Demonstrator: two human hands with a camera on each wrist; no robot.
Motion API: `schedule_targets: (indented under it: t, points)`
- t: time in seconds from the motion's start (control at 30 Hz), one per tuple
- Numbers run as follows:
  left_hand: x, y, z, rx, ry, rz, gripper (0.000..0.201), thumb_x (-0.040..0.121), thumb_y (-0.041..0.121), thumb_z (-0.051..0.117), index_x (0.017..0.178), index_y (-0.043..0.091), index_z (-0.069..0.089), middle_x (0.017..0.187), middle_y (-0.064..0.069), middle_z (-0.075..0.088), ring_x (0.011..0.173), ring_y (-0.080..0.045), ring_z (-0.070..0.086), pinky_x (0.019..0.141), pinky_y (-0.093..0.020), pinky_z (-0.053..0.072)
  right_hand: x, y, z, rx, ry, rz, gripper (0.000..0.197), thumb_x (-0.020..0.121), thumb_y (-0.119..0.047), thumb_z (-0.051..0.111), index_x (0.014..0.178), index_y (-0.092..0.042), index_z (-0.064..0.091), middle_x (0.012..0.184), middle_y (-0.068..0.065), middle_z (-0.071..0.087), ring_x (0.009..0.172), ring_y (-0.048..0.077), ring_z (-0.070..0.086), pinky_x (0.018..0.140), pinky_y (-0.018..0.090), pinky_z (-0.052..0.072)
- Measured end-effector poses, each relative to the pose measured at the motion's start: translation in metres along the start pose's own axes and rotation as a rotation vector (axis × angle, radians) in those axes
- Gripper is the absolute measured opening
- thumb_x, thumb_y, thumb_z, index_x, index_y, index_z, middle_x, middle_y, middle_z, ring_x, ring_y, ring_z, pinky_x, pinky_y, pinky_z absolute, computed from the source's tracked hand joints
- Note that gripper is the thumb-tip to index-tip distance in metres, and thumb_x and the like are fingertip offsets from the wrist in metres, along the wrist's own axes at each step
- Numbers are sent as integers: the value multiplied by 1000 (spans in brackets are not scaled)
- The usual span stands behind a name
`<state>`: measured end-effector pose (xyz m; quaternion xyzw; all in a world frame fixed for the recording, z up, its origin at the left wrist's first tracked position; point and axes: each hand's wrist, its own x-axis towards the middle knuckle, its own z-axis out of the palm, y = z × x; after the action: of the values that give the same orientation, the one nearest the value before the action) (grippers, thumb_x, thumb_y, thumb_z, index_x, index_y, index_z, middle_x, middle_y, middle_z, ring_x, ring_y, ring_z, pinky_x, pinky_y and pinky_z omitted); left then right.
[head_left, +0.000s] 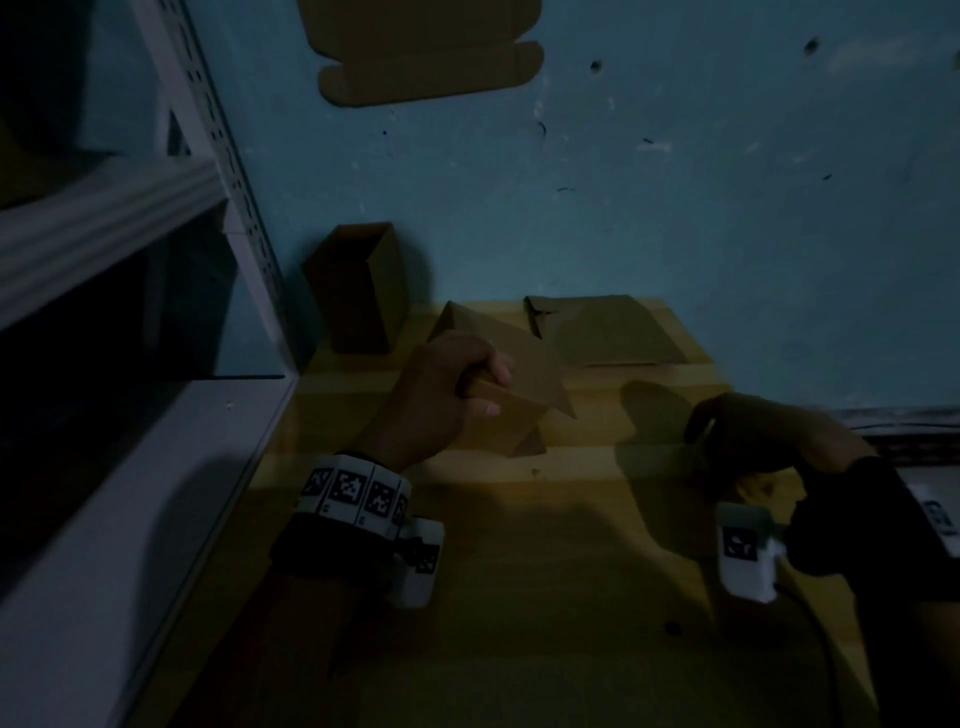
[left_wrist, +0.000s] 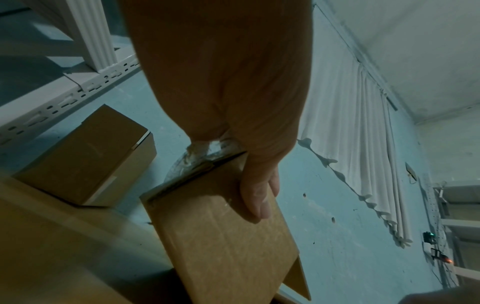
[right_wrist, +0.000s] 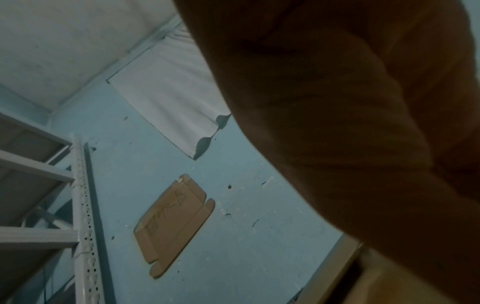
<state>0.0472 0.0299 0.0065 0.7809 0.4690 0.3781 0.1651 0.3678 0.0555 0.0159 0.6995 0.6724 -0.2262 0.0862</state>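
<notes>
The scene is dim. My left hand (head_left: 488, 389) grips a partly folded brown cardboard box (head_left: 524, 374) held just above the wooden table (head_left: 519, 545), left of centre. In the left wrist view the thumb (left_wrist: 257, 197) lies on a flat panel of the box (left_wrist: 226, 246), the other fingers are hidden behind it, and something crinkly and clear (left_wrist: 205, 152) shows at the box's top edge. My right hand (head_left: 748, 431) hovers low at the table's right side, fingers curled downward in shadow. The right wrist view shows only the heel of that hand (right_wrist: 363, 123).
A closed cardboard box (head_left: 358, 291) stands upright at the back left, against the blue wall. Flat folded cardboard (head_left: 608, 332) lies at the table's back. Another flat box blank (head_left: 426, 52) hangs on the wall. A white metal shelf rack (head_left: 130, 364) borders the left.
</notes>
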Motion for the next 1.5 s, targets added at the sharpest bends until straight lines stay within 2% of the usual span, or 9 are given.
schedule_targets:
  t: [0.1,0.23,0.43,0.6,0.7,0.97,1.1,1.23,1.5]
  points:
    - [1,0,1,6,-4,-3,34,68,2,84,95,16,69,117,5,69,117,-10,55,91,-13,36,0,2,4,-29,47,-130,35,98,6,53,133,5,56,137,30,55,128,44,53,79,27,49]
    - [2,0,4,3,8,6,35,67,2,85,95,16,70,116,4,69,117,-6,54,89,-1,31,-4,-7,-3,104,45,-159,50,84,-13,79,129,-11,57,129,6,60,119,27,59,95,34,49]
    - [4,-2,7,-4,2,28,36,64,4,87,93,19,70,115,3,69,116,-9,59,98,-24,43,-15,-30,4,157,429,-386,74,68,-32,91,132,-15,57,131,4,60,119,25,55,86,30,40]
    - [4,6,10,-80,58,-26,34,71,1,84,92,22,67,119,3,67,112,1,56,83,3,34,-17,-72,34,221,237,-564,108,59,-36,96,146,-25,33,144,-4,44,131,20,45,105,40,42]
    - [7,8,13,-109,96,-32,36,71,1,84,90,25,65,119,1,68,115,-6,59,86,3,35,-13,-84,45,225,251,-570,120,58,-32,96,153,-25,22,151,-2,36,133,20,43,94,25,35]
    - [9,13,12,-323,40,3,57,67,5,89,113,22,61,136,6,58,127,-5,54,99,-27,50,-6,-81,48,399,290,-577,119,56,-34,98,151,-28,27,145,-4,44,126,20,50,102,37,46]
    - [7,18,12,-546,37,-11,74,64,-8,85,126,14,50,147,4,48,140,-4,41,117,-28,33,-7,-78,48,480,262,-581,125,43,-60,94,147,-34,29,143,-10,48,125,17,53,100,45,51]
    - [9,21,17,-564,21,-21,54,70,-7,83,114,3,54,148,-5,48,141,-7,42,117,-32,36,-9,-80,50,496,282,-601,127,37,-67,92,143,-32,31,138,-10,52,123,13,53,100,41,52]
    - [8,24,31,-352,108,160,21,79,0,79,88,10,63,132,-13,61,134,-22,52,104,-51,51,-21,-96,49,514,535,-682,120,49,-56,93,147,-31,29,141,-17,50,117,-1,47,92,27,48]
